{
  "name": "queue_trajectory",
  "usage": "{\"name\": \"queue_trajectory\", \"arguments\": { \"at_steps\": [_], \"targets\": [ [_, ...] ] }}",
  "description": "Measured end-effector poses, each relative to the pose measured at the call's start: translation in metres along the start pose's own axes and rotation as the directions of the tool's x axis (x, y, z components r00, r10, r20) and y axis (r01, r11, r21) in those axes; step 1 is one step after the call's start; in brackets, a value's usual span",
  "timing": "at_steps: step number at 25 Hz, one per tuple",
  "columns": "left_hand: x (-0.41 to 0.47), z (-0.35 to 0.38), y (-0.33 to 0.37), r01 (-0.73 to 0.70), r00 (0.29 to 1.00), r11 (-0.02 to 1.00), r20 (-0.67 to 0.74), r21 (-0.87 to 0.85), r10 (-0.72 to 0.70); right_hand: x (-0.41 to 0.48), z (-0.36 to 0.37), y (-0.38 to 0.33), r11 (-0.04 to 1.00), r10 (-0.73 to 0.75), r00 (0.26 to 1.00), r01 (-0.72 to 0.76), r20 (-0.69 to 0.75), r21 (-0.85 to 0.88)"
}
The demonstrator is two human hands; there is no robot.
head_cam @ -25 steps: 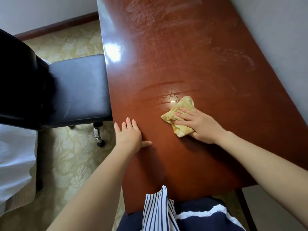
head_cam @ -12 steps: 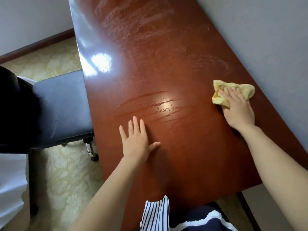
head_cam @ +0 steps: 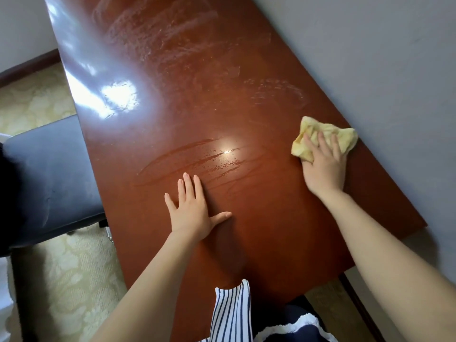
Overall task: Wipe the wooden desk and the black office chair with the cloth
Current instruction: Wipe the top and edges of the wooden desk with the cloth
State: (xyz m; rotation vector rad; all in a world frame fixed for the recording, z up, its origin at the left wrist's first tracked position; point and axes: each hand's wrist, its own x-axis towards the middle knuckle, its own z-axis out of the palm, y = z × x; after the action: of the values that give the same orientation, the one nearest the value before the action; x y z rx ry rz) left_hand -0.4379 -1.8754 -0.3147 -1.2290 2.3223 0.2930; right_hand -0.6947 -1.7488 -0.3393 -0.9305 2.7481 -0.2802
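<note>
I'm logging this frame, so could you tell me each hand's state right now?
Left hand: open, flat on the wooden desk.
Right hand: open, pressing the cloth onto the desk.

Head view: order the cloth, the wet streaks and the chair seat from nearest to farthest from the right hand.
1. Cloth: under the right hand, at the desk's right edge.
2. Wet streaks: middle of the desk, leftward.
3. Chair seat: past the desk's left edge.

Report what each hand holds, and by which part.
Nothing is gripped. The right hand presses flat on the middle of the yellow cloth; the left hand lies flat on the desk.
</note>
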Motion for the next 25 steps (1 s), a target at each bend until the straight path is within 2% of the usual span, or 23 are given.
{"name": "queue_trajectory", "arguments": {
  "at_steps": [5,7,10,13,15,17,20,22,25],
  "targets": [
    [0.001,0.004,-0.001,-0.015,1.0,0.999,-0.015,0.049,0.016,-0.057,0.014,-0.033,0.965,-0.261,0.961,0.26,0.092,0.025],
    [0.001,0.003,-0.001,-0.013,1.0,0.997,-0.012,0.071,0.014,-0.075,0.018,-0.047,0.909,-0.417,0.893,0.413,0.168,0.058],
    [0.0,0.001,0.0,-0.008,1.0,0.994,-0.005,0.112,0.008,-0.095,0.022,-0.05,0.793,-0.608,0.755,0.594,0.244,0.14],
    [-0.001,0.0,0.0,0.0,1.0,0.991,0.002,0.135,-0.001,-0.101,0.015,-0.034,0.672,-0.738,0.642,0.73,0.208,0.129],
    [-0.003,-0.001,0.001,0.006,1.0,0.99,0.01,0.141,-0.007,-0.101,0.01,-0.016,0.634,-0.767,0.616,0.771,0.178,0.064],
    [-0.003,-0.001,0.002,0.009,1.0,0.989,0.013,0.148,-0.011,-0.104,0.007,0.003,0.716,-0.69,0.701,0.698,0.181,0.027],
    [-0.003,-0.001,0.002,0.015,1.0,0.988,0.008,0.152,-0.016,-0.103,0.002,0.029,0.893,-0.439,0.877,0.45,0.194,-0.017],
    [-0.003,0.001,0.001,0.017,1.0,0.993,0.011,0.115,-0.019,-0.091,-0.006,0.047,0.951,-0.286,0.941,0.303,0.182,-0.068],
    [-0.002,0.004,0.002,0.032,0.999,0.999,0.044,-0.009,-0.032,-0.063,-0.015,0.063,0.983,-0.107,0.984,0.126,0.141,-0.133]
  ]
}}
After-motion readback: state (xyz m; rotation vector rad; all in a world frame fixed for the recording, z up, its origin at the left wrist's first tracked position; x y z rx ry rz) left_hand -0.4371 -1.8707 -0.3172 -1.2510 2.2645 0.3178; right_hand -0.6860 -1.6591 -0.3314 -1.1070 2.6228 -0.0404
